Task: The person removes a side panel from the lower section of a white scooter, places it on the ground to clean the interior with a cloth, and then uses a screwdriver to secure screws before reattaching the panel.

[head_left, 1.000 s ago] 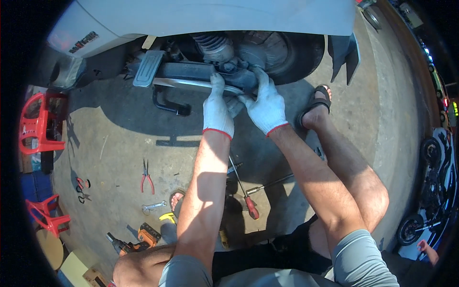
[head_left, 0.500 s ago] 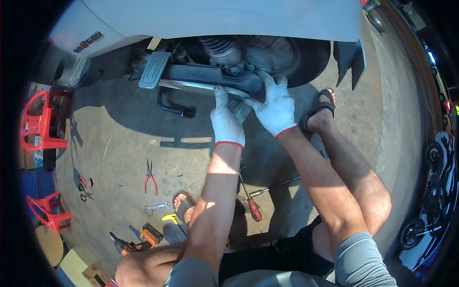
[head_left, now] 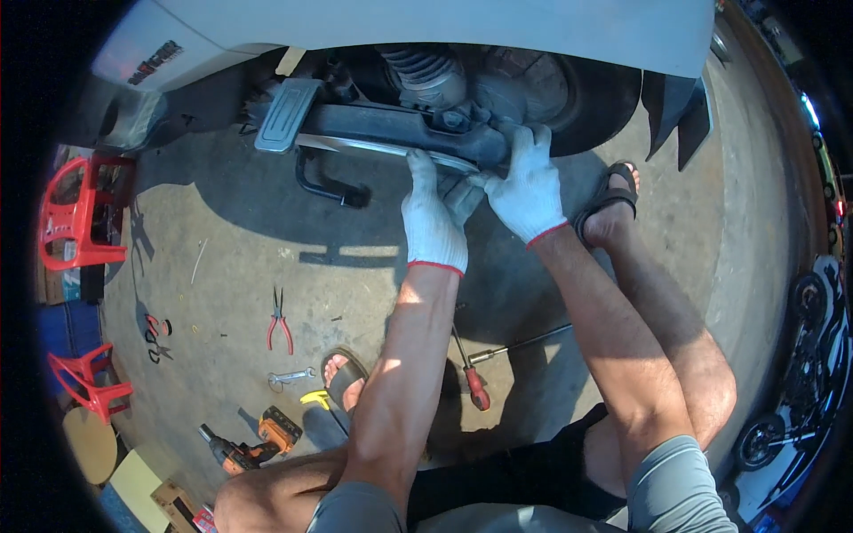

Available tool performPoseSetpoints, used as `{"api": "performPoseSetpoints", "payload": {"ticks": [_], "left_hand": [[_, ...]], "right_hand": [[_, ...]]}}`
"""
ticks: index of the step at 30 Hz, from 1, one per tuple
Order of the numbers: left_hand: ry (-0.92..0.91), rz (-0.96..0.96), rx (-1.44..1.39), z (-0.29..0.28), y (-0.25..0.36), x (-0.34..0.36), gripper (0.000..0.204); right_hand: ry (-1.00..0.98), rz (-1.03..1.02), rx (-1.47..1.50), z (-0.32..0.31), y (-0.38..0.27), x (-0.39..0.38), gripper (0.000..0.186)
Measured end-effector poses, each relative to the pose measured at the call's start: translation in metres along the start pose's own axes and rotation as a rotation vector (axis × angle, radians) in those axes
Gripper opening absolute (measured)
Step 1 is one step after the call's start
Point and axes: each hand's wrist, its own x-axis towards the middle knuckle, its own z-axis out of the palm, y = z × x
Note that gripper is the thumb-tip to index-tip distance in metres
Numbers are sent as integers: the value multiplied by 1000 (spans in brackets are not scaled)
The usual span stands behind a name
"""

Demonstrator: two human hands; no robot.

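- Left hand [head_left: 435, 218] and right hand [head_left: 526, 191], both gloved in white, are set close together at the right-hand end of a long dark bar [head_left: 373, 120].
- The bar is carried low on the vehicle, below the lower edge of its pale body panel [head_left: 426, 22]. It is reached straight ahead of the hands, with most of its length left to their left.
- Its long axis is laid crosswise to the forearms, tipped a little: the left end, by a ribbed footrest pad [head_left: 290, 115], is seen farther off, the right end slightly nearer.
- Along the bar's near edge a silver strip [head_left: 355, 146] is carried on the same slant.
- By the right hand the bar's right end is covered, fingers bent over it, beside the wheel [head_left: 586, 98]; this hand is the nearer to that end.
- By the left hand the strip's near edge is met farther left, thumb on top, the other fingers passed underneath toward the right hand's thumb.
- Whether either hand is closed firmly on the part cannot be told, since the fingertips are mostly hidden in shade.
- Below the bar's left half, a black bent stand [head_left: 329, 186] is seen over the floor [head_left: 222, 293], well apart from the right hand.
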Motion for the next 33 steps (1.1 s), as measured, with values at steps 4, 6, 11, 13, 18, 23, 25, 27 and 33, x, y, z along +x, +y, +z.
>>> {"api": "performPoseSetpoints", "payload": {"ticks": [4,6,11,13,18,23,25,27,33], "left_hand": [[54,9,21,5,-2,-1,53],[51,-1,42,5,-2,0,54],[43,-43,0,-4,-3,1,50],[54,-60,-44,-12,-4,5,51],[-1,71,-316,-36,33,33,57],[-36,71,-459,-32,27,51,56],[31,65,-541,-31,20,57,54],[48,37,-620,-28,12,60,50],[191,83,-627,-25,11,62,42]], "right_hand": [[34,-16,-8,8,2,0,73],[83,-23,-13,11,4,-1,73],[40,33,17,10,3,-2,71],[27,35,35,4,2,-2,72],[69,59,8,6,-12,-3,75],[76,40,-124,16,-7,-9,86],[42,156,-113,16,-10,-9,85],[98,143,-188,25,5,-10,85],[97,55,-133,32,12,-11,86]]}}
